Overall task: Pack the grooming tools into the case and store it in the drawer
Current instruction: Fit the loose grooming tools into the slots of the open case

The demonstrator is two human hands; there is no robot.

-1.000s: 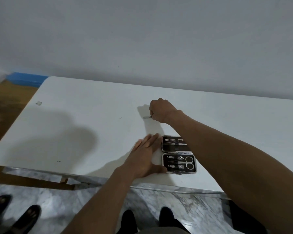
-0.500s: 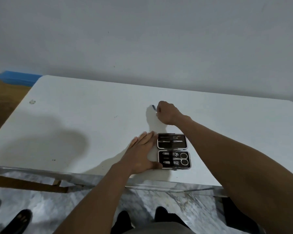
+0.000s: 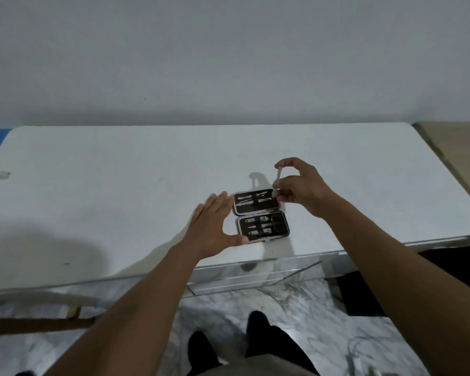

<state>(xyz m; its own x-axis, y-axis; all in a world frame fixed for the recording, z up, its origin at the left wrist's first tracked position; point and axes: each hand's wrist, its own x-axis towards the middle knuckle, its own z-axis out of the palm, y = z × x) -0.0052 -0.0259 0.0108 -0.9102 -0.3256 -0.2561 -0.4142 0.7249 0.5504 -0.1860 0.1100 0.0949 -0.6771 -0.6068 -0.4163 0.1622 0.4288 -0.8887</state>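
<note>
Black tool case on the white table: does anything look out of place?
One slim silver metal tool is outside the open black case, pinched in the right hand by its far right corner. Nothing looks spilled or damaged.

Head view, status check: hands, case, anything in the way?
Left hand open, flat beside the open case. Right hand pinches a slim metal tool above the case's far half. Nothing between tool and case.

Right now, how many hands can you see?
2. The left hand is open, at the left side of the open case. The right hand pinches a small metal tool just above the case's far right corner.
</note>
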